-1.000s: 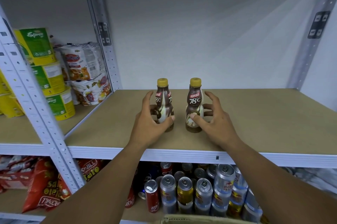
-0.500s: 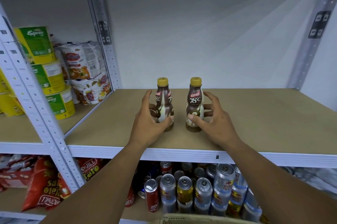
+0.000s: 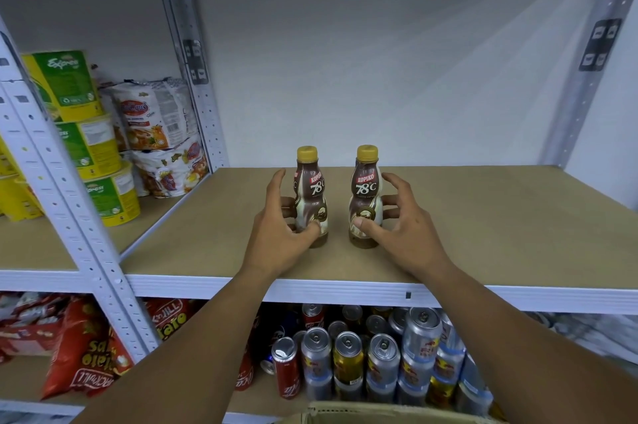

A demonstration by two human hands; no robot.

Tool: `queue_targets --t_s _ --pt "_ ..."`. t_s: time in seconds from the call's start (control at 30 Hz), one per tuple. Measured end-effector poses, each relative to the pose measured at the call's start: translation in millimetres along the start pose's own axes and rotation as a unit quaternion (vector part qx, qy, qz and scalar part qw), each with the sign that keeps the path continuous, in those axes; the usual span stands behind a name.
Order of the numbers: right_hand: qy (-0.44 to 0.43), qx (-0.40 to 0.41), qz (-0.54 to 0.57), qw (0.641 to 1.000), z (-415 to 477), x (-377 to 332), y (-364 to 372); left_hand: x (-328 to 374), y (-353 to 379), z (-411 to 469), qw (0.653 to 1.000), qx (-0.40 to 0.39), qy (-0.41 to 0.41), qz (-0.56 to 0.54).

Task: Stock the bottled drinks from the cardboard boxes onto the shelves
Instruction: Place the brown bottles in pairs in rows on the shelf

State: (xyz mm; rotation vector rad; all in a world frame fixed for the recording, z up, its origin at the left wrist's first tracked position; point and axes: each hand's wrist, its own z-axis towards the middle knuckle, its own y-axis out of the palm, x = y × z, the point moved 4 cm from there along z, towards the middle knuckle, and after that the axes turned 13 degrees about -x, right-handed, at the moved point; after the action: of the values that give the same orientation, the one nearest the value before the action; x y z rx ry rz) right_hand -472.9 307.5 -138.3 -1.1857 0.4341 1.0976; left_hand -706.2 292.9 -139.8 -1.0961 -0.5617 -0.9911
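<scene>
Centre frame, left hand (image 3: 276, 233) curls round one yellow-capped brown plastic bottle (image 3: 310, 188), right hand (image 3: 404, 233) round its twin (image 3: 366, 188), both likely light, slick; grip the waists.

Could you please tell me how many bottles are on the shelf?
2, both upright on the shelf: the left bottle held by the left hand, the right bottle beside it, apart, held by the right hand. The box below may hide more.
</scene>
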Motion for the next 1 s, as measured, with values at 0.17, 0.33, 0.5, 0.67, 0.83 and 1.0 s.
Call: queue_targets --t_s 0.17,0.33,0.5,0.67,0.83,1.0 --pt "0.003 -0.002 0.001 1.000 0.9 -0.8 0.3 0.1 -0.6 -0.1 1.000 0.002 -0.001 0.009" --pt "0.005 -0.003 0.006 1.000 0.6 -1.1 0.7 0.1 0.0 0.3 1.000 -0.004 0.001 0.002" --pt "-0.002 0.004 0.005 1.000 0.2 -1.5 -0.8 0.6 0.8 0.3 1.000 -0.005 -0.007 0.008" --pt "0.000 -0.001 0.004 1.000 -1.1 -1.8 -1.8 -2.3 1.7 1.4 1.000 -0.012 -0.006 0.013" --pt "0.001 -0.014 0.014 1.000 -0.8 -2.0 -0.2 -1.4 4.0 0.8 0.999 -0.032 -0.006 0.008" --pt "-0.005 -0.030 0.020 0.999 -0.4 -2.1 2.6 1.9 6.9 1.0 0.998 -0.055 0.006 -0.006"
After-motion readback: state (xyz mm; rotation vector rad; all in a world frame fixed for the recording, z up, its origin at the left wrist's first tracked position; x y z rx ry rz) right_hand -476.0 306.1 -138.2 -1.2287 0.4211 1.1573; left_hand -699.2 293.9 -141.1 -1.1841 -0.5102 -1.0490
